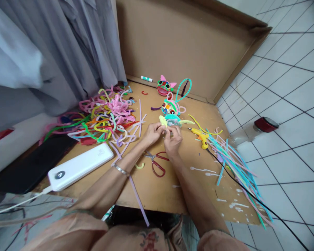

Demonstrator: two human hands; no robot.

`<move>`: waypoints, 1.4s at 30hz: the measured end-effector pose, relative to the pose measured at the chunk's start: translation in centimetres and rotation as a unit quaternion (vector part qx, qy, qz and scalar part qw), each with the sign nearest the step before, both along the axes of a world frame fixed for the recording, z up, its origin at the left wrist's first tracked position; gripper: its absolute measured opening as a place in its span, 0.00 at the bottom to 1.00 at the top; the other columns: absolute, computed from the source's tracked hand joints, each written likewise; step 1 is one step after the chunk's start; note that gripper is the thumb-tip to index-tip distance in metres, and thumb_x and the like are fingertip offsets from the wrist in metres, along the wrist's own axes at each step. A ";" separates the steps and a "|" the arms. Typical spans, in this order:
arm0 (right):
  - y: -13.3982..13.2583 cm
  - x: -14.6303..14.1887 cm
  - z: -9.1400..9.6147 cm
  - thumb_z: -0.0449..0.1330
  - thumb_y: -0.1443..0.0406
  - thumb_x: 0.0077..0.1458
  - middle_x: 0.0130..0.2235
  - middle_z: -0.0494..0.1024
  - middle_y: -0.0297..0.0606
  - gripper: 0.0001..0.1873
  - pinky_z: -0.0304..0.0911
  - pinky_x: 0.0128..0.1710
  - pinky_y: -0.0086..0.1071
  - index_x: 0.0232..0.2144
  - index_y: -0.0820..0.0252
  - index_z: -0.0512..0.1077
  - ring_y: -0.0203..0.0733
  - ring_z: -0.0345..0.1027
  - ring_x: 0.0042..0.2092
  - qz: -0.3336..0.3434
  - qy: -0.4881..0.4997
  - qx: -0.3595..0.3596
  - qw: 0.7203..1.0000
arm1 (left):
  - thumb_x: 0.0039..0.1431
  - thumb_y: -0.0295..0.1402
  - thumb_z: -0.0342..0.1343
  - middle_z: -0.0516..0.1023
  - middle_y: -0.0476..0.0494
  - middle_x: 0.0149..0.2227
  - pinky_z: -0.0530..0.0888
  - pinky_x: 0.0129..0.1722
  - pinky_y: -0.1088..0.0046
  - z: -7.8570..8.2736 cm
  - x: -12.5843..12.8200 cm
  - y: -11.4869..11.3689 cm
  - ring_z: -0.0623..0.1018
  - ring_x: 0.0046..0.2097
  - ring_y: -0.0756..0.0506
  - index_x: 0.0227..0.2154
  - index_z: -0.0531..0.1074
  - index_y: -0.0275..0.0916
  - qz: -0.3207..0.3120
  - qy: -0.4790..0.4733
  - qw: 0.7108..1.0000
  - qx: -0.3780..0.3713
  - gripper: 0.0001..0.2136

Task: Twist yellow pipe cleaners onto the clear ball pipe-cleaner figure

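My left hand [153,133] and my right hand [173,139] meet over a cardboard sheet [172,184], both pinched on a small pipe-cleaner figure [172,119] with yellow-green fuzzy arms, a light blue body and a pink and teal head. A bracelet [120,169] circles my left wrist. Red-handled scissors [157,163] lie just below my hands. A yellow glue gun [201,136] rests to the right of my right hand.
A tangled heap of coloured pipe cleaners [104,116] lies left; straight blue and pink ones [235,164] lie right. A pink-eared figure [164,87], glue stick [146,78], white power bank [81,166], black phone [34,164] and red-lidded jar [261,125] are around. Cardboard wall [178,38] stands behind.
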State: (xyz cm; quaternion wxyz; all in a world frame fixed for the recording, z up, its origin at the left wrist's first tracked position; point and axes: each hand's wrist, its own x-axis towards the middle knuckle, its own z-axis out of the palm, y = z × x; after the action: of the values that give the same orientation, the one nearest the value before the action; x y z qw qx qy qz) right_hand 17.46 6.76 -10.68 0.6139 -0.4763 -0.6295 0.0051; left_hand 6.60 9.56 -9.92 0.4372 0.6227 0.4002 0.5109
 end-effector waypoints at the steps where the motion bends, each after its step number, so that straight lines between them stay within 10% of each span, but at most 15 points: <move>1: 0.0 0.0 0.0 0.53 0.66 0.58 0.30 0.74 0.39 0.11 0.65 0.41 0.36 0.26 0.59 0.72 0.40 0.68 0.35 0.003 0.003 0.001 1.000 | 0.55 0.37 0.52 0.61 0.53 0.18 0.56 0.25 0.75 -0.1 0.0 0.1 0.60 0.23 0.52 0.18 0.63 0.37 0.000 -0.001 1.000 0.000 0.13; 16: 0.1 0.0 1.5 0.59 0.61 0.52 0.33 0.73 0.38 0.09 0.66 0.33 0.32 0.30 0.61 0.74 0.36 0.67 0.31 0.037 0.171 -0.091 0.980 | 0.54 0.54 0.52 0.68 0.48 0.23 0.62 0.29 0.74 0.3 -0.2 0.1 0.65 0.26 0.51 0.23 0.69 0.35 -0.082 -0.076 0.994 -0.004 0.23; 33: 0.6 0.9 2.0 0.58 0.62 0.49 0.27 0.69 0.32 0.08 0.59 0.30 0.30 0.23 0.59 0.70 0.34 0.59 0.29 0.163 0.103 -0.149 0.970 | 0.43 0.50 0.64 0.68 0.51 0.23 0.65 0.30 0.75 1.7 -1.1 0.3 0.65 0.27 0.52 0.23 0.69 0.35 -0.021 -0.108 0.994 -0.007 0.21; 42: 0.1 0.9 2.8 0.57 0.61 0.50 0.28 0.69 0.34 0.08 0.60 0.29 0.29 0.24 0.60 0.69 0.34 0.60 0.28 0.108 0.095 -0.131 0.981 | 0.46 0.51 0.62 0.66 0.52 0.22 0.62 0.28 0.76 2.2 -1.0 0.1 0.63 0.26 0.53 0.22 0.69 0.35 -0.016 -0.132 0.991 0.001 0.20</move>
State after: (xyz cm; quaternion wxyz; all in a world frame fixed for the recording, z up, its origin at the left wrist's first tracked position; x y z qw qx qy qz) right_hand 18.35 6.89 -7.85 0.5989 -0.4794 -0.6097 0.1994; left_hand 5.56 9.61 -7.70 0.4935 0.5567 0.3280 0.5821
